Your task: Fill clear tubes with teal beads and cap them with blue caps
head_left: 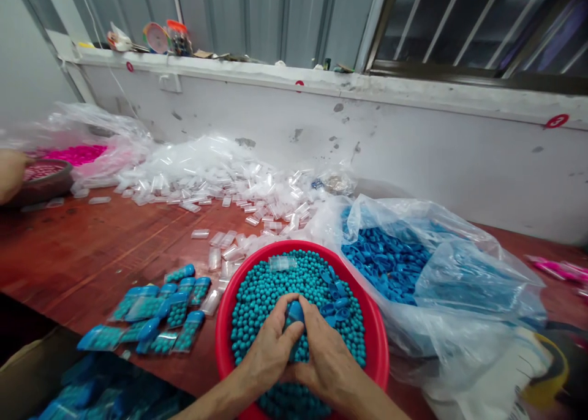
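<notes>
My left hand (pixel 269 349) and my right hand (pixel 328 349) meet over a red basin (pixel 225 322), fingers curled around a small container with a blue cap (pixel 295 311). Its lower part is mostly hidden by my fingers. Teal beads (pixel 257 285) fill the basin. On the beads lie a clear, uncapped plastic container (pixel 282 262) and several loose blue caps (pixel 337 300). Left of the basin, several capped containers filled with teal beads (pixel 177 313) lie in a cluster on the red table (pixel 124 242).
A big pile of clear containers (pixel 206 175) spreads along the wall. To the right, a plastic bag (pixel 468 273) holds blue caps (pixel 386 261). More filled containers (pixel 92 395) lie below the table edge. At far left, another person's hand (pixel 11 175) is at a bowl (pixel 46 184) of pink beads.
</notes>
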Demonstrator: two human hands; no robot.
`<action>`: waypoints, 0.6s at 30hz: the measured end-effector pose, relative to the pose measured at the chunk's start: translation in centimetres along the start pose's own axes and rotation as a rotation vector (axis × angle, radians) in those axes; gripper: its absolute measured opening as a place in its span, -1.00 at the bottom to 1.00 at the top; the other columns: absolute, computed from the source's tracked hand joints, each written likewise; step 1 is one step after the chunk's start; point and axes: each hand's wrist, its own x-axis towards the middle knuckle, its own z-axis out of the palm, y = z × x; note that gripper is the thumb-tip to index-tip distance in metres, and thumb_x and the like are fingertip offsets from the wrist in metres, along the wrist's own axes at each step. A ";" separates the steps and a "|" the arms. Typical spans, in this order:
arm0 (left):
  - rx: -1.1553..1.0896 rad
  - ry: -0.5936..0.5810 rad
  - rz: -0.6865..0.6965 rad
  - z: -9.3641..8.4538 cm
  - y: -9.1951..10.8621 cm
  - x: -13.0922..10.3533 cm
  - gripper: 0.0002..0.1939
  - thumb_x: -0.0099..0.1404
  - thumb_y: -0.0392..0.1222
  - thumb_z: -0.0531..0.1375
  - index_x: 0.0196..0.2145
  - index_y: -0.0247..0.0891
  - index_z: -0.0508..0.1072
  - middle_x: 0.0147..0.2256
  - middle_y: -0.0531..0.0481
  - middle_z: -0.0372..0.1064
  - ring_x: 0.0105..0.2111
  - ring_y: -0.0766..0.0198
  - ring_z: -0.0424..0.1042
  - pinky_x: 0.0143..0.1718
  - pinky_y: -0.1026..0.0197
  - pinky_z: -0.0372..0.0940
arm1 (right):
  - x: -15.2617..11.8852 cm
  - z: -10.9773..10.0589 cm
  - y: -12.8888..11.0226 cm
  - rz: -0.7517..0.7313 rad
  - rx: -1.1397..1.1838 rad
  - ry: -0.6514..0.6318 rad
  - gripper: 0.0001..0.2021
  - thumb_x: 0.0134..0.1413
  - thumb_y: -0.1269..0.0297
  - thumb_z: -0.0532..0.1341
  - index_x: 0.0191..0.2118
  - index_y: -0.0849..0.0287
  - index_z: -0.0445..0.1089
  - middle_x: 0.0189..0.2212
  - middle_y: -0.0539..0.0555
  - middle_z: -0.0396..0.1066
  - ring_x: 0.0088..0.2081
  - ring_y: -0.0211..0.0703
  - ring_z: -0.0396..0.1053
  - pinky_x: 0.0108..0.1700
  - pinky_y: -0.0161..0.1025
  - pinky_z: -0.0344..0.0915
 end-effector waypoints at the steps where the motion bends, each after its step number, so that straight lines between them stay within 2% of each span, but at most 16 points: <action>1: 0.004 -0.002 0.005 0.1 0.2 0.0 -0.71 0.16 -0.28 0.02 -0.11 -0.23 0.19 -0.26 0.03 0.29 -0.21 0.26 0.27 -0.09 0.22 0.14 | 0.1 0.1 -0.2 -0.007 -0.009 0.031 -0.12 -0.34 0.29 0.32 0.15 0.32 -0.11 0.04 0.33 0.12 0.04 0.11 0.15 0.00 -0.03 0.16; 4: 0.010 0.027 0.001 0.5 0.6 -0.1 -0.84 0.19 -0.26 -0.01 -0.23 -0.23 0.22 -0.35 0.06 0.27 -0.29 0.28 0.28 -0.17 0.24 0.17 | 0.2 0.1 -0.9 -0.030 -0.021 0.087 -0.31 -0.26 0.35 0.20 0.09 0.22 -0.03 -0.10 0.22 0.24 -0.17 0.02 0.33 -0.20 -0.10 0.30; 8: 0.034 0.093 -0.002 1.1 0.4 -0.1 -0.91 0.22 -0.21 -0.03 -0.33 -0.23 0.21 -0.42 0.08 0.24 -0.36 0.30 0.26 -0.26 0.26 0.18 | 0.1 0.6 -1.0 -0.066 -0.075 0.154 -0.32 -0.31 0.33 0.19 0.05 0.22 -0.01 -0.19 0.20 0.27 -0.27 0.02 0.36 -0.31 -0.13 0.32; 12: 0.133 0.133 0.033 1.7 0.1 -0.5 -0.91 0.22 -0.22 -0.04 -0.32 -0.22 0.22 -0.46 0.08 0.23 -0.40 0.29 0.26 -0.32 0.26 0.17 | -0.2 1.7 -0.4 -0.044 -0.079 0.183 -0.38 -0.29 0.32 0.19 0.01 0.23 0.03 -0.24 0.22 0.30 -0.36 0.00 0.37 -0.37 -0.15 0.31; 15: 0.190 0.122 0.033 1.6 0.3 -0.6 -0.89 0.22 -0.22 -0.03 -0.28 -0.23 0.21 -0.43 0.06 0.26 -0.40 0.28 0.28 -0.32 0.25 0.17 | -0.3 1.7 -0.4 -0.045 0.018 0.207 -0.38 -0.26 0.35 0.18 0.03 0.23 -0.01 -0.21 0.22 0.29 -0.30 -0.02 0.37 -0.31 -0.17 0.31; 18: 0.102 0.051 0.002 1.2 0.7 -0.4 -0.84 0.22 -0.19 -0.02 -0.22 -0.21 0.19 -0.36 0.05 0.27 -0.31 0.27 0.30 -0.23 0.24 0.18 | -0.1 0.7 -0.8 -0.065 0.147 0.181 -0.35 -0.26 0.37 0.19 0.04 0.18 -0.03 -0.15 0.16 0.28 -0.19 -0.05 0.34 -0.21 -0.19 0.29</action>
